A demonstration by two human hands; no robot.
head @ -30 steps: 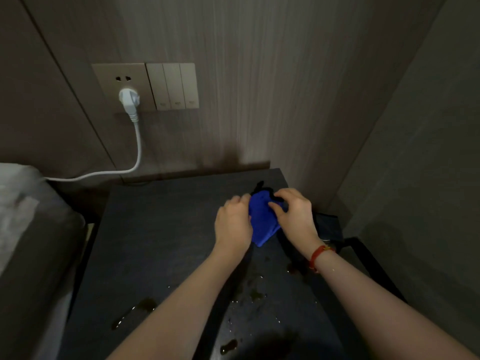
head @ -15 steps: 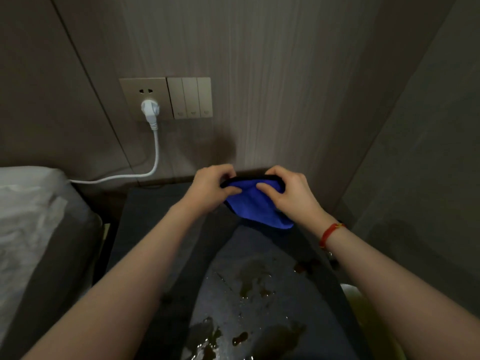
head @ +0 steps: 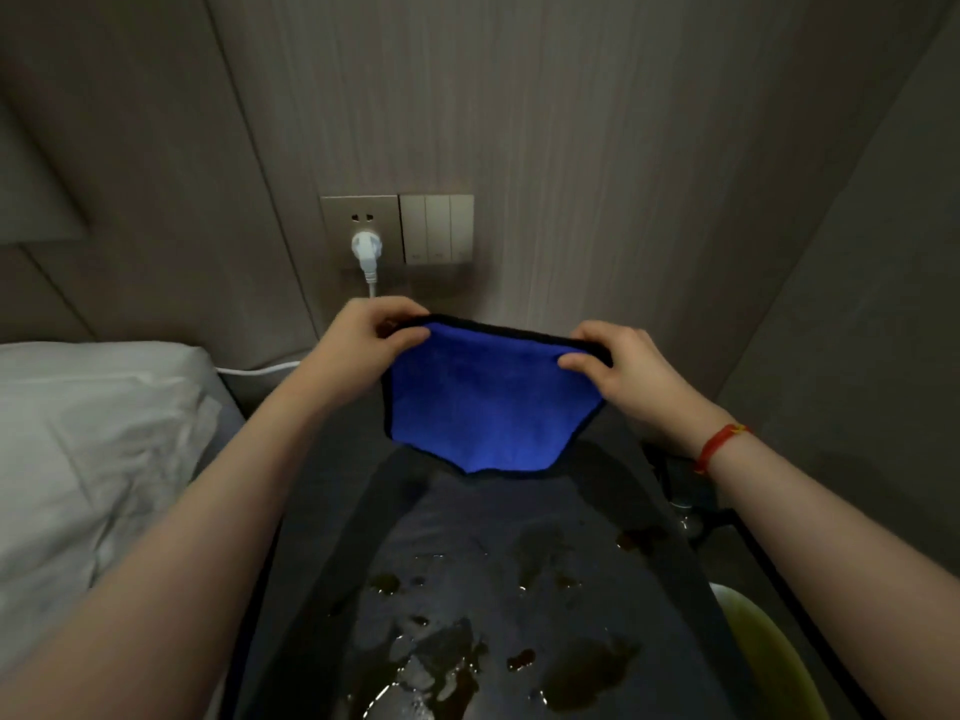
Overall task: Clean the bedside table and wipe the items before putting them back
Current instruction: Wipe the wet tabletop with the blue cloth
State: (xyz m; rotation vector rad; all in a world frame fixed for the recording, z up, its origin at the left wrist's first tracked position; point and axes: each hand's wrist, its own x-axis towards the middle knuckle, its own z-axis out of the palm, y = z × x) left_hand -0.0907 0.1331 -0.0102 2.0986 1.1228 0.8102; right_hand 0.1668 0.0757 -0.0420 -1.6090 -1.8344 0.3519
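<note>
A blue cloth (head: pixel 483 407) with a black edge hangs spread out in the air above the far part of the dark bedside table (head: pixel 498 517). My left hand (head: pixel 371 340) pinches its top left corner and my right hand (head: pixel 621 368) pinches its top right corner. The cloth's lower edge hangs just over the tabletop. Brown wet stains and puddles (head: pixel 452 662) cover the near part of the tabletop. A red string bracelet (head: pixel 719 444) is on my right wrist.
A bed with white linen (head: pixel 88 449) lies close on the left. On the wall behind are a socket with a white plug (head: pixel 366 249), its cable, and a switch panel (head: pixel 436 228). A yellowish round container (head: pixel 769 662) sits low on the right beside a black frame.
Both hands lifted the bunched cloth off the table's far right part and pulled it apart, so it now hangs unfolded between them. The view has also tilted upward.
</note>
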